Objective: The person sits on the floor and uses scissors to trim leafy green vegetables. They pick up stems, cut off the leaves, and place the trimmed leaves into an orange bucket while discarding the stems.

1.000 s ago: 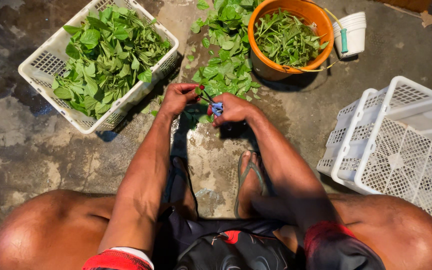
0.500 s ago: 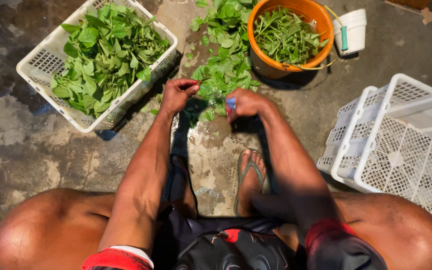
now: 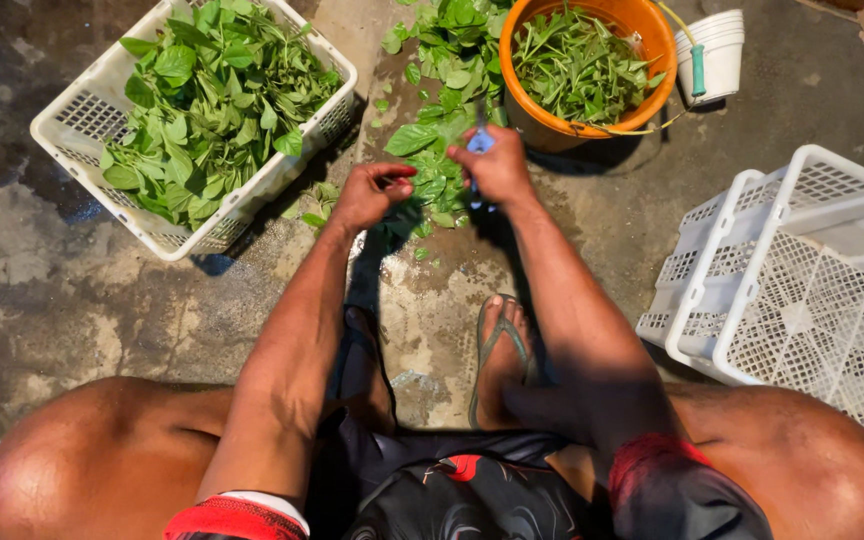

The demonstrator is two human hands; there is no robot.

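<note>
On the wet concrete floor, a loose heap of green leaves lies at the far middle, between a white slatted basket full of the same leaves toward the far left corner and an orange bucket of thinner cut greens at the far edge. The right hand is closed around a small blue-handled tool, what kind I cannot tell, held over the heap just in front of the bucket. The left hand sits just beside it, fingers curled narrow with the thumb pinched against them; whether it holds a stem I cannot tell. A stack of white plastic cups stands just right of the bucket, touching its yellow bail handle with a green grip. Two empty white baskets, nested and tipped, lie at the right edge. A foot in a grey sandal rests near the middle, between the forearms.
</note>
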